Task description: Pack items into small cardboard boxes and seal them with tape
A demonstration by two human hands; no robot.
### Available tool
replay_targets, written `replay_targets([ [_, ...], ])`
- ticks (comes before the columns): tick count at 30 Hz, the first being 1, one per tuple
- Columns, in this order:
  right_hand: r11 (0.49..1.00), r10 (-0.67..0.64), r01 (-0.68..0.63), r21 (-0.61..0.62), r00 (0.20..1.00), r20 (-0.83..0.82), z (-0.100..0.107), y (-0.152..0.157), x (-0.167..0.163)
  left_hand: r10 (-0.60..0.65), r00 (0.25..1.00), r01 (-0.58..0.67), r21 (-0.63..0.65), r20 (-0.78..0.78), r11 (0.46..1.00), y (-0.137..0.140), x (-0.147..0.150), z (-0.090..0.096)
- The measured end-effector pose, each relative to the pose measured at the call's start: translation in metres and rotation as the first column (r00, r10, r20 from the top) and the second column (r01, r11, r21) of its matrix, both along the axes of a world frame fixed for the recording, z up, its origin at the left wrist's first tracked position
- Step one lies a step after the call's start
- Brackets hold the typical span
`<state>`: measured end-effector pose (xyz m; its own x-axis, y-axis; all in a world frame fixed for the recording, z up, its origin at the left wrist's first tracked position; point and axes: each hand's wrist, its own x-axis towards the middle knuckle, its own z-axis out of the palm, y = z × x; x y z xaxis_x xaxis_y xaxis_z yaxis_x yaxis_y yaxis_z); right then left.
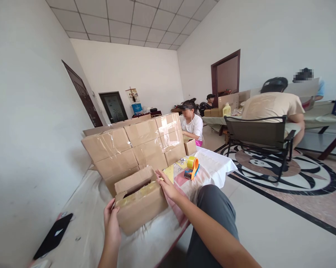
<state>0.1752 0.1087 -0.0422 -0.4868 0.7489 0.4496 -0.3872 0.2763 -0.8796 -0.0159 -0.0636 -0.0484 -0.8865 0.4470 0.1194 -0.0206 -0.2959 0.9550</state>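
A cardboard box (142, 210) stands on the cloth-covered table in front of me, tilted a little in view. Its far flap (134, 178) is raised, and brown tape runs along the near top edge beside a dark gap. My left hand (111, 219) grips the box's left end, thumb on the near side. At the right end, my right hand (168, 187) holds the box by its upper corner with fairly straight fingers. To the right of that hand lies a tape dispenser (192, 167) with a yellow roll and an orange handle.
Stacked, taped cardboard boxes (137, 141) form a wall just behind the box. A black pouch (54, 234) lies at the table's left. Across the table sits a person in white (194, 126). Other people sit at a table on the right, near a chair (257, 137).
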Motion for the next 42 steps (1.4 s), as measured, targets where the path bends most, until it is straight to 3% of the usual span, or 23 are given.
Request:
replay_targets([
  [4,0.996,0.071,-0.071,-0.058,0.997,-0.003,0.003,0.001,-0.007,-0.032,0.999,0.032,-0.062,-0.004,0.998,-0.002,-0.002,0.000],
  [11,0.988,0.045,-0.045,-0.147,0.999,-0.001,0.008,0.001,-0.018,-0.042,0.997,0.035,-0.112,-0.059,0.993,-0.002,0.001,-0.002],
  [14,0.997,0.004,-0.004,-0.072,1.000,0.003,0.008,0.004,-0.018,-0.038,0.995,0.028,-0.108,-0.096,0.994,-0.003,0.003,-0.003],
  [17,0.988,-0.081,0.073,0.139,0.995,0.054,0.007,0.011,-0.014,0.002,0.969,-0.045,-0.167,-0.248,0.985,-0.009,0.005,0.003],
  [19,0.951,-0.142,0.106,0.291,0.984,0.107,0.007,0.015,-0.010,0.035,0.869,-0.177,-0.245,-0.494,0.953,-0.015,0.007,0.012],
  [21,0.913,-0.167,0.098,0.397,0.975,0.143,0.007,0.019,-0.007,-0.043,0.652,-0.305,-0.314,-0.757,0.899,-0.018,0.013,0.024],
  [22,0.897,-0.168,0.085,0.433,0.973,0.156,0.008,0.020,-0.005,-0.143,0.524,-0.334,-0.357,-0.839,0.872,-0.019,0.017,0.031],
  [24,0.875,-0.170,0.062,0.480,0.968,0.186,0.009,0.022,-0.002,-0.390,0.313,-0.355,-0.488,-0.866,0.797,-0.015,0.027,0.042],
  [27,0.860,-0.205,0.045,0.508,0.942,0.264,0.010,0.022,0.004,-0.639,0.161,-0.432,-0.636,-0.752,0.640,-0.005,0.039,0.051],
  [30,0.867,-0.233,0.044,0.497,0.916,0.327,0.011,0.020,0.011,-0.718,0.142,-0.499,-0.676,-0.682,0.543,0.003,0.044,0.055],
  [33,0.886,-0.260,0.098,0.454,0.915,0.310,0.012,0.020,0.018,-0.731,0.157,-0.503,-0.690,-0.664,0.520,0.005,0.043,0.056],
  [36,0.875,-0.407,0.305,0.376,0.884,0.229,0.015,0.025,0.027,-0.740,0.176,-0.493,-0.709,-0.649,0.505,0.006,0.040,0.056],
  [38,0.814,-0.558,0.491,0.310,0.809,0.183,0.017,0.032,0.036,-0.743,0.193,-0.495,-0.718,-0.640,0.490,0.007,0.039,0.055],
  [42,0.626,-0.776,0.777,0.064,0.613,0.148,0.015,0.054,0.058,-0.724,0.208,-0.488,-0.711,-0.658,0.507,0.009,0.037,0.051],
])
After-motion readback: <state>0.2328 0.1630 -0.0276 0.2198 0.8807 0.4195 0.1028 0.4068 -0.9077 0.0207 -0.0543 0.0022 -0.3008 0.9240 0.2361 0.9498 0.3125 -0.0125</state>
